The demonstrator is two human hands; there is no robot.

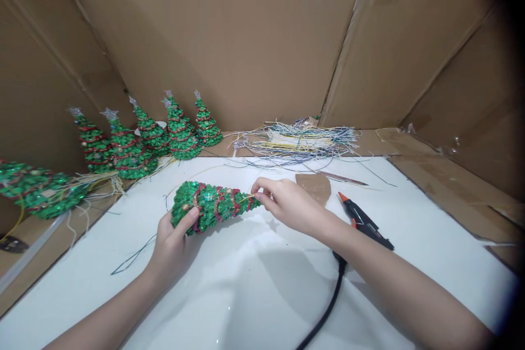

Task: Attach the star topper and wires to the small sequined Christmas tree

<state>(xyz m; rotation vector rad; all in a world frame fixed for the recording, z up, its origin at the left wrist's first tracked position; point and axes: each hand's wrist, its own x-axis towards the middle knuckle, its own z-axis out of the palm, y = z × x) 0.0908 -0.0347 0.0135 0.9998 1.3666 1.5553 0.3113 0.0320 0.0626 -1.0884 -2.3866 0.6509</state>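
My left hand (pixel 174 238) is wrapped round the wide base of a small green Christmas tree (pixel 211 208), its thumb on the decorated side. The tree lies tilted on its side above the white table, its narrow top toward the right. Red garlands and gold baubles run across it. At that top, the thumb and forefinger of my right hand (pixel 279 199) are pinched on a thin yellow wire (pixel 248 197). My fingers partly hide the tip. A dark green wire loop (pixel 133 257) lies by my left wrist.
A black hot glue gun (pixel 367 224) with an orange nozzle lies beside my right forearm, its cable (pixel 328 306) running forward. Behind are a brown cardboard piece (pixel 314 188), a pointed stick (pixel 344 179) and a wire bundle (pixel 303 142). Several finished-looking trees (pixel 131 147) stand at left; cardboard walls (pixel 229 38) enclose the table.
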